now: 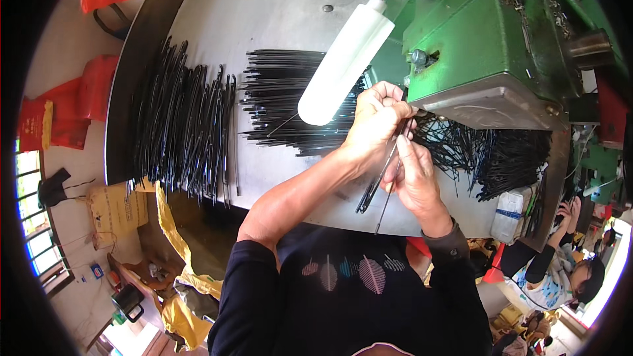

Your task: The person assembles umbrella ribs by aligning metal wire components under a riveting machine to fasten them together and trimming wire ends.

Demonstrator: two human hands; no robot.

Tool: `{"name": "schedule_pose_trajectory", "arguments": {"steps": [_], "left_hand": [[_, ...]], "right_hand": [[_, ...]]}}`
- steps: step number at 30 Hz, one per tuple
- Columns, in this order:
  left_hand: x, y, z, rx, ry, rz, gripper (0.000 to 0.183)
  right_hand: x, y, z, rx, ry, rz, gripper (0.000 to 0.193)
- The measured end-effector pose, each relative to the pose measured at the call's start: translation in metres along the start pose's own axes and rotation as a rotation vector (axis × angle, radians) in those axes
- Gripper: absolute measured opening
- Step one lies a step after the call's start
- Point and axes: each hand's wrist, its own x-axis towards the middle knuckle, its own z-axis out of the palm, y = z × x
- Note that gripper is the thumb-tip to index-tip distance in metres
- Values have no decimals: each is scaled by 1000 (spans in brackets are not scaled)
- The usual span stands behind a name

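Note:
My left hand (379, 118) is closed, its fingertips pinching the upper ends of thin black metal rods (373, 192) just beside the lower corner of the green machine (461, 46). Below it and to the right, my right hand (419, 175) is closed around the same slender rods, which slant down toward the table's front edge. One thin rod (383, 211) sticks out lower than the others. My fingers partly hide the rods' upper ends. Left of my hands, a row of similar black rods (283, 92) lies crosswise on the metal table (257, 175).
Another stack of black rods (178, 125) lies at the left edge. Tangled rods (445, 142) and a dense bundle (517, 158) lie right, near a pale block with a blue band (508, 217). A white lamp (346, 62) overhangs the table. Another person (547, 280) sits far right.

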Motion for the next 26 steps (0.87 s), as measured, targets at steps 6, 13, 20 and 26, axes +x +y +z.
{"name": "schedule_pose_trajectory", "arguments": {"steps": [6, 13, 20, 26], "left_hand": [[1, 0, -4, 84, -3, -54, 17], [3, -5, -6, 25, -16, 5, 17], [-3, -1, 4, -21, 5, -14, 14], [-48, 91, -78, 330, 142, 125, 21]], "right_hand": [[-1, 0, 0, 51, 2, 41, 31], [-1, 11, -2, 36, 2, -19, 33], [-13, 9, 0, 50, 55, -65, 41], [-31, 1, -57, -723, 126, -414, 31]]}}
